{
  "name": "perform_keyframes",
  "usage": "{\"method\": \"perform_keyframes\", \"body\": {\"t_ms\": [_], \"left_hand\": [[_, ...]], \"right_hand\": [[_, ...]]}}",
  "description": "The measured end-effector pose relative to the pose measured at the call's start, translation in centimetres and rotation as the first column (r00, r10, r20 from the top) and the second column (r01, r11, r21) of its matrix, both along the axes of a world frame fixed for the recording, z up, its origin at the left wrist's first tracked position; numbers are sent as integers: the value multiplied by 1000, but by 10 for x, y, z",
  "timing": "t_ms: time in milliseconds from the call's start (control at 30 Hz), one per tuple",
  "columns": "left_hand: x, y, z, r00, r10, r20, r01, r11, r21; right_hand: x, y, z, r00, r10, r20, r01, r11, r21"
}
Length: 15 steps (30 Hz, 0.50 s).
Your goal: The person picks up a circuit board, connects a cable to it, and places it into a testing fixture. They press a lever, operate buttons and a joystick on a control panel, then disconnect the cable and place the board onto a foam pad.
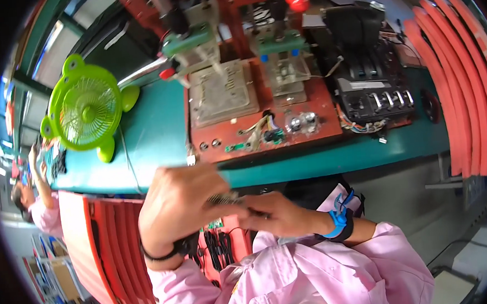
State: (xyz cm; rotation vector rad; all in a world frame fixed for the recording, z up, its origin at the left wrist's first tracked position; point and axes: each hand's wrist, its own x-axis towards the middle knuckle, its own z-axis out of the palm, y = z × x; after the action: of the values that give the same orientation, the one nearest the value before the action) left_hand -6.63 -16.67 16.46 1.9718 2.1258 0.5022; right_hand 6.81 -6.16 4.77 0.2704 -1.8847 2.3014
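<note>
In front of my chest, just short of the bench edge, my two hands meet. My left hand is bent over with its fingers closed, partly smeared by motion. A small dark, narrow piece shows between the hands, at the left fingertips; its kind is too blurred to tell. My right hand comes from the right with its fingers closed around something dark that is mostly hidden. Below the hands lies a red tray with black cables and small green circuit boards, partly covered by my left arm.
On the teal bench stand a green fan, a red test fixture with toggle clamps, and a black device with wires. Red trays are stacked at left and right. Another person works at far left.
</note>
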Motion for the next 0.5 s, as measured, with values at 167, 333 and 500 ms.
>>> {"method": "perform_keyframes", "body": {"t_ms": [167,333,500], "left_hand": [[27,26,-44,934,354,46,-354,902,249],[54,-6,-96,833,379,402,-465,875,138],[98,-15,-155,699,306,646,-474,875,97]], "right_hand": [[27,9,-15,980,101,170,-22,910,-413],[57,15,-42,963,132,237,28,820,-571],[90,20,-65,922,295,251,-110,821,-560]]}}
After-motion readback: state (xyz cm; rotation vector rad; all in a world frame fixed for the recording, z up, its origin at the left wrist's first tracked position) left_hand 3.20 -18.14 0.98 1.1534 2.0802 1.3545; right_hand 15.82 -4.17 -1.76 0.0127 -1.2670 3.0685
